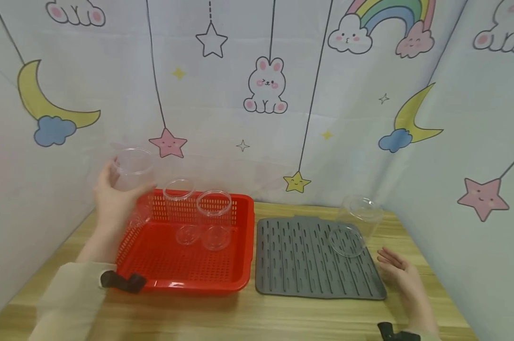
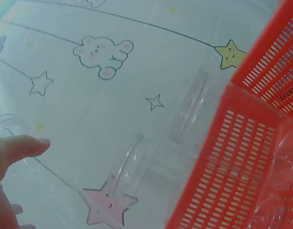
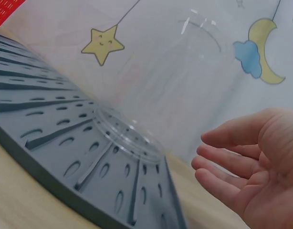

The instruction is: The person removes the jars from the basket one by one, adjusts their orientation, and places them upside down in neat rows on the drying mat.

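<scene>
My left hand (image 1: pixel 116 201) grips a clear plastic cup (image 1: pixel 134 166) over the back left corner of the red basket (image 1: pixel 247 227), thumb on its right side and fingers round its left. The held cup stands upright, its lower part overlapping the basket wall. Two more clear cups, a left one (image 1: pixel 179 208) and a right one (image 1: pixel 214 218), stand upright inside the basket. On the grey ridged drying mat (image 1: pixel 299 255), a clear cup (image 1: pixel 355 225) rests upside down. Beside the mat's right edge, my right hand (image 1: pixel 398 271) holds nothing, its fingers loosely bent near that cup.
Basket and mat sit side by side on a wood-grain table (image 1: pixel 316 315). Behind them hangs a white curtain (image 1: pixel 222 132) printed with stars, moons and rabbits, which also closes in the left and right sides.
</scene>
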Demonstrator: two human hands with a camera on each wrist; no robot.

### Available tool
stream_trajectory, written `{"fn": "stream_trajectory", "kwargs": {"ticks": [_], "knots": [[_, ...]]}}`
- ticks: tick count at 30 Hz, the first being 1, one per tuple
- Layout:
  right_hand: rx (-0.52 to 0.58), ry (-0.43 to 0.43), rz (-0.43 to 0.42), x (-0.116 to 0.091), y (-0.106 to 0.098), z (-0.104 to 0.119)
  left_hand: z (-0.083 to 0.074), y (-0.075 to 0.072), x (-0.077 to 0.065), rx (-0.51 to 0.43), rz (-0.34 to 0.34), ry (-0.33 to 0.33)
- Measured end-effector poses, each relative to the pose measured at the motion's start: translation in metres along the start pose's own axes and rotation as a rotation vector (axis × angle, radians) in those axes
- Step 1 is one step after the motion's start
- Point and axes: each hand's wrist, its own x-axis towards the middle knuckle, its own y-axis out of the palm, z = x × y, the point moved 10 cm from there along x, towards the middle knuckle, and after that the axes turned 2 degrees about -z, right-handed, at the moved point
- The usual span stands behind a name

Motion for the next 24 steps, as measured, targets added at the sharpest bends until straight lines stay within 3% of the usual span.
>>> {"fn": "stream_trajectory", "kwargs": {"ticks": [6, 10, 13, 16, 19, 24], "knots": [[-0.020, -0.100, -0.007, -0.006, 0.003, 0.029, -0.048, 0.009, -0.030, -0.022, -0.081, 0.262], [-0.003, -0.183, -0.128, -0.010, 0.000, 0.054, -0.070, 0.018, -0.049, -0.008, -0.129, 0.428], [0.023, -0.225, -0.246, -0.016, -0.001, 0.073, -0.079, 0.026, -0.063, 0.062, -0.160, 0.529], [0.019, -0.253, -0.301, -0.023, 0.006, 0.091, -0.088, 0.036, -0.078, 0.127, -0.190, 0.644], [-0.011, -0.298, -0.290, -0.029, 0.019, 0.109, -0.095, 0.048, -0.094, 0.148, -0.184, 0.741], [-0.018, -0.421, -0.184, -0.038, 0.054, 0.136, -0.101, 0.069, -0.121, 0.212, -0.161, 0.825]]}}
